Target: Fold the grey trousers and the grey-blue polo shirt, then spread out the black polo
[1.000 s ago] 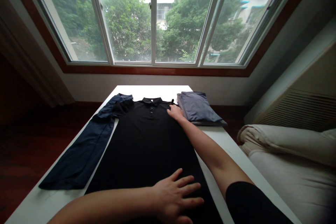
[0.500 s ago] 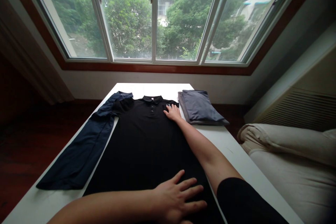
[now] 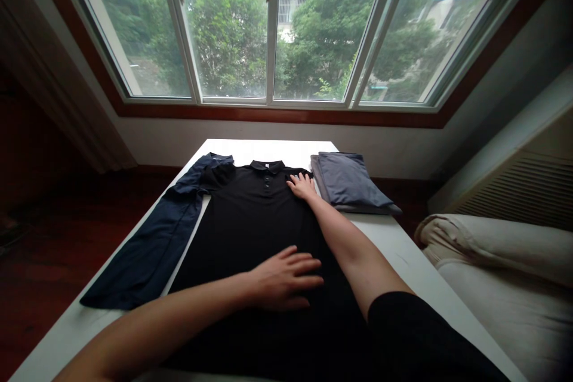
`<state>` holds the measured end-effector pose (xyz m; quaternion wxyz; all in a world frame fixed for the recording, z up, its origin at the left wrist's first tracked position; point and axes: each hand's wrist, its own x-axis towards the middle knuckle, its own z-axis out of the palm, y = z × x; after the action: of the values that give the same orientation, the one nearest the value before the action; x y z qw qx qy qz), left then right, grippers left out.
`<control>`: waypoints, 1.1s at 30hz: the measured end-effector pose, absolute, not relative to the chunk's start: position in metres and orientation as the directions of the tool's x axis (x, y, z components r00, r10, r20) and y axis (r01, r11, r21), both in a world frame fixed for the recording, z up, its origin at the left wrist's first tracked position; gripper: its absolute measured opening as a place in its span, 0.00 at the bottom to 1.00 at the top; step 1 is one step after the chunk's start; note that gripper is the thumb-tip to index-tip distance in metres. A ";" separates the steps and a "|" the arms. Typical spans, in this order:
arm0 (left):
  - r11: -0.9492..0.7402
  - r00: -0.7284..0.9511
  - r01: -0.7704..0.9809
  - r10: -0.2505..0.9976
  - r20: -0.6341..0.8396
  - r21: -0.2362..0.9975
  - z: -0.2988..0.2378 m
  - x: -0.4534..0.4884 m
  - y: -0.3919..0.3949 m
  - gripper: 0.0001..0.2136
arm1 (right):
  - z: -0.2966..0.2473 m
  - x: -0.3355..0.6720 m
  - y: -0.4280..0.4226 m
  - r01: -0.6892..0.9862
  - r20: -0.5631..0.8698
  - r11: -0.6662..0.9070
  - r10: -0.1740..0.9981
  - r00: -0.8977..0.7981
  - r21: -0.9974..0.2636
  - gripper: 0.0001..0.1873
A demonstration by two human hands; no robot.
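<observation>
A black polo shirt (image 3: 250, 221) lies spread flat, its collar toward the window and its buttons facing up. My right hand (image 3: 302, 185) rests open on the shirt near the right shoulder, fingers spread over the cloth. Nearer to me, my left hand (image 3: 286, 279) is open over the middle of the shirt, palm down; whether it touches the cloth I cannot tell. Along the shirt's left side lies a dark navy garment (image 3: 147, 245), folded lengthwise, partly under the black sleeve.
The white table (image 3: 380, 236) carries the clothes. A stack of folded grey garments (image 3: 347, 179) stands at its back right. Beyond the right edge is a cream sofa (image 3: 505, 286). A window (image 3: 273, 42) rises behind the table, with a curtain (image 3: 58, 71) at left.
My left hand has moved up the shirt, away from me and slightly left. My right hand stays near the shoulder. The view has shifted slightly.
</observation>
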<state>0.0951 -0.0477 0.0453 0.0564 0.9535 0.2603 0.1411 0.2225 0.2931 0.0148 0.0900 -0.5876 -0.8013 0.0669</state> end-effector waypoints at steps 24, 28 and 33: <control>0.573 -0.733 0.606 0.672 0.106 0.552 0.061 -0.219 0.192 0.13 | 0.002 0.230 0.302 0.942 0.119 0.291 0.954 -0.274 -0.167 0.36; 0.524 -0.716 0.651 0.664 0.216 0.549 0.067 -0.201 0.189 0.13 | 0.001 0.233 0.300 0.937 0.158 0.307 0.946 -0.282 -0.169 0.34; 0.417 -0.622 0.748 0.712 0.327 0.516 0.067 -0.169 0.179 0.15 | 0.008 0.228 0.288 0.923 0.292 0.355 0.907 -0.302 -0.149 0.29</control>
<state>-0.1687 0.1793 0.0667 -0.0285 0.4339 0.8413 0.3212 0.2279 0.2883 0.0078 0.1646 -0.5673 -0.8066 -0.0233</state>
